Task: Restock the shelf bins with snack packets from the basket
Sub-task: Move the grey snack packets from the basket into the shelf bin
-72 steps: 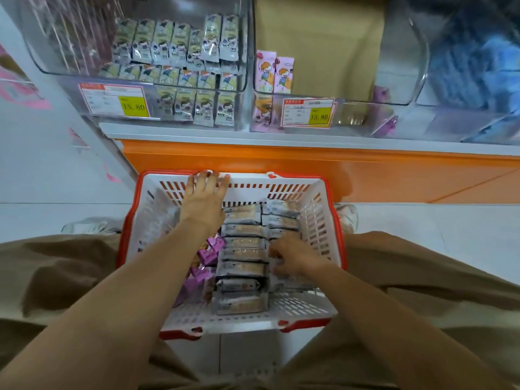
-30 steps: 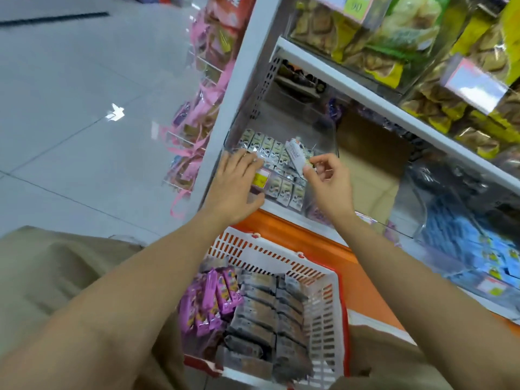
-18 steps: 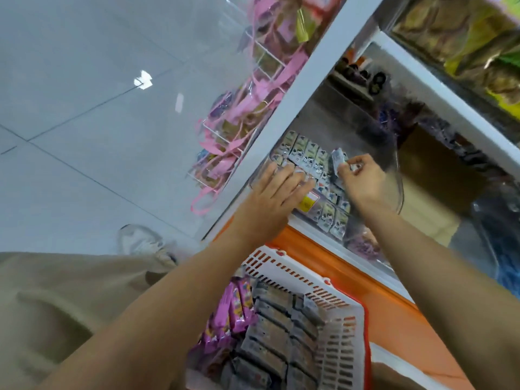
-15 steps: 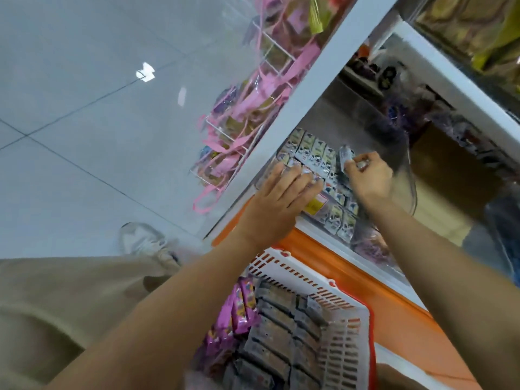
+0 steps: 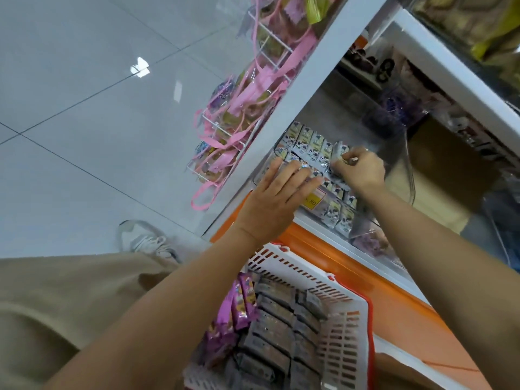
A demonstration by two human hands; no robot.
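A clear shelf bin (image 5: 363,225) holds rows of grey-green snack packets (image 5: 305,142). My right hand (image 5: 360,171) reaches into the bin and pinches one grey snack packet (image 5: 339,152) above the rows. With straight fingers, my left hand (image 5: 277,201) lies flat on the bin's front edge, covering part of the yellow price label (image 5: 312,199). Below, a white basket with a red rim (image 5: 344,333) holds several grey packets (image 5: 273,327) and purple packets (image 5: 239,308).
An orange shelf base (image 5: 365,280) runs under the bin. A white upright post (image 5: 304,88) stands left of it, with a wire rack of pink items (image 5: 239,114) beyond. A second bin (image 5: 439,175) lies to the right. My shoe (image 5: 146,240) rests on the grey tiled floor.
My right hand took a grey packet out of the basket and carried it up into the bin. My left hand left the basket and settled on the bin's front edge.
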